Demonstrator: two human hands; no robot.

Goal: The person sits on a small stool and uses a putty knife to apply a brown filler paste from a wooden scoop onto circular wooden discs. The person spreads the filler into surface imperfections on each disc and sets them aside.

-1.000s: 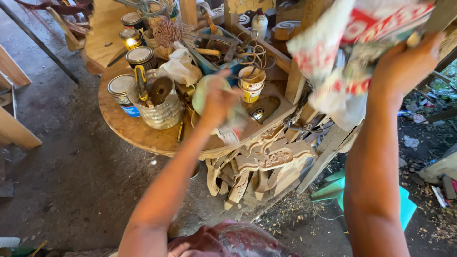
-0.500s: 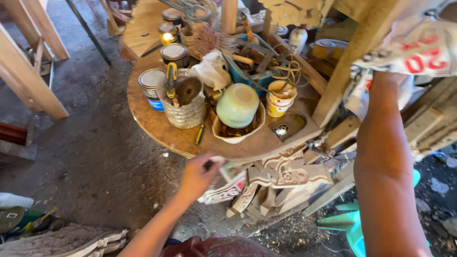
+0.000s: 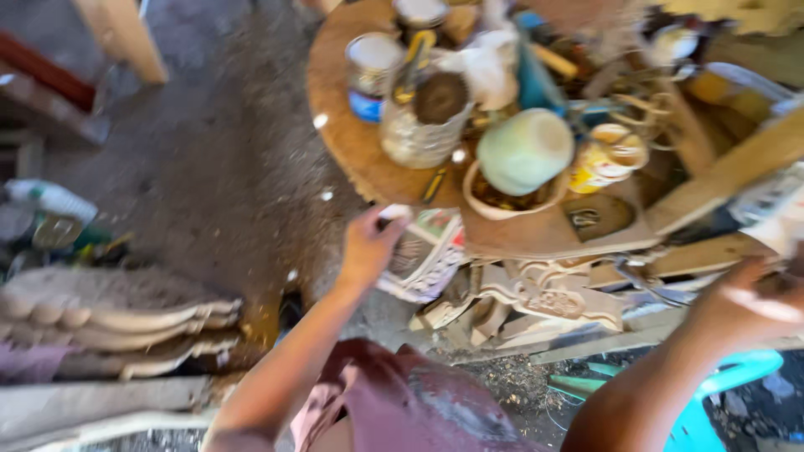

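My left hand [image 3: 368,247] reaches below the edge of the round wooden table [image 3: 347,146] and grips the top corner of a printed white sack [image 3: 427,251] that hangs there. My right hand [image 3: 741,305] is at the right edge of the view, closed on a blurred white printed bag [image 3: 775,205] beside a wooden plank [image 3: 729,172]. The picture is blurred by motion, so the right grip is only roughly visible.
On the table stand paint tins [image 3: 373,63], a metal can [image 3: 419,125], a pale green bowl-like lid [image 3: 523,151] and a yellow tin [image 3: 599,159]. Carved wooden pieces [image 3: 544,297] lie under it. More carved boards [image 3: 117,322] lie at left, a turquoise plastic chair [image 3: 737,377] at lower right.
My left hand dropped from the pale green lid on the table to below the rim and took hold of the printed sack. My right hand came down from overhead with the white bag.
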